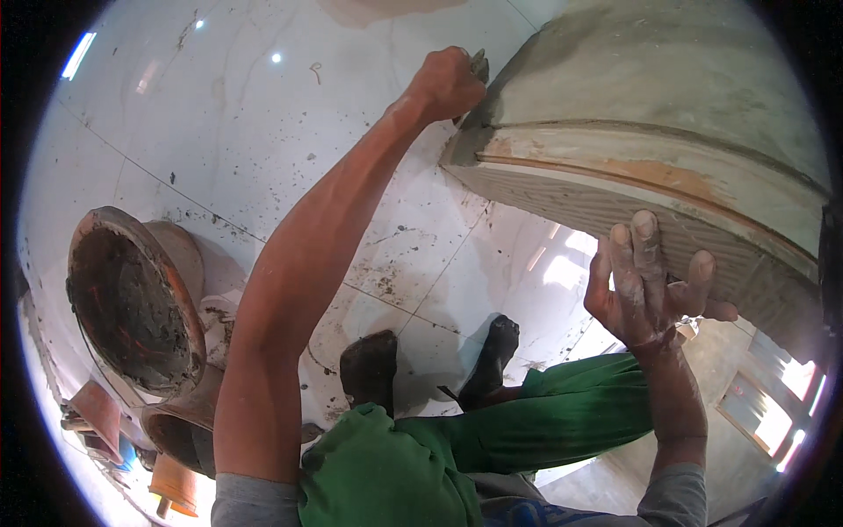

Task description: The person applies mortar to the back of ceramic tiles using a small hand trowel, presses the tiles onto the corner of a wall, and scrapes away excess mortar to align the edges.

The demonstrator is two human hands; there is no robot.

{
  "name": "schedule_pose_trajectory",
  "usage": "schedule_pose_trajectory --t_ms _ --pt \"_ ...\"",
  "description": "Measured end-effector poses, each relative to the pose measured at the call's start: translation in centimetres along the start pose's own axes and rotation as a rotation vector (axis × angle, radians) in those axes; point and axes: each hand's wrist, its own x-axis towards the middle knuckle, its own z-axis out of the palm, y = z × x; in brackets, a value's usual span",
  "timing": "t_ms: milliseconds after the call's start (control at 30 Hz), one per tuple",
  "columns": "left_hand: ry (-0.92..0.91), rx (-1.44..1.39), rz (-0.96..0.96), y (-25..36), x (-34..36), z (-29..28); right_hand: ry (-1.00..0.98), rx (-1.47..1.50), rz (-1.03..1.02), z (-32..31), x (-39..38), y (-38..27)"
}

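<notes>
My left hand (445,83) is closed at the far corner of a plastered structure (667,70), round a grey, mortar-coloured item mostly hidden by the fingers. The structure has a pale trim band (597,154) with orange-brown patches and, below it, a face with combed ridges (553,189). My right hand (645,277), dusty and pale-smeared, has its fingers spread at that ridged face; whether all fingertips touch it I cannot tell. My left arm stretches forward over the tiles.
A bucket of grey mortar (132,307) stands at left, with another container (176,439), a reddish object (97,408) and an orange one (171,483) nearby. My dark feet (369,369) are on white floor tiles (219,132) flecked with mortar. A step-like opening lies at lower right.
</notes>
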Motion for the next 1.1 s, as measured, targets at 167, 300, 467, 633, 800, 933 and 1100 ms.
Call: schedule_pose_trajectory --t_ms 167,300,467,633,800,933,1100 --pt "0.013 -0.002 0.019 1.1 -1.8 -0.8 0.033 -0.041 -0.013 0.1 -0.9 0.2" --pt "-0.038 -0.223 0.054 0.4 -5.7 -3.1 -0.076 -0.073 -0.039 -0.3 -1.6 0.7" --pt "0.025 0.068 0.133 0.9 -8.5 -0.7 -0.1 -0.08 -0.023 -0.4 -1.8 0.6" --pt "-0.011 -0.028 0.019 1.6 -9.8 1.4 -0.115 -0.075 -0.011 -0.6 -1.5 0.4" --pt "-0.084 -0.133 0.07 2.2 -11.4 1.3 -0.117 -0.076 -0.023 -0.4 -1.3 0.4" --pt "-0.043 -0.088 0.112 2.5 -13.3 2.0 -0.11 -0.061 -0.019 -0.3 -1.5 0.4" --pt "-0.017 -0.063 0.086 4.6 -15.4 1.4 -0.14 -0.161 -0.115 -0.6 -0.7 0.3"
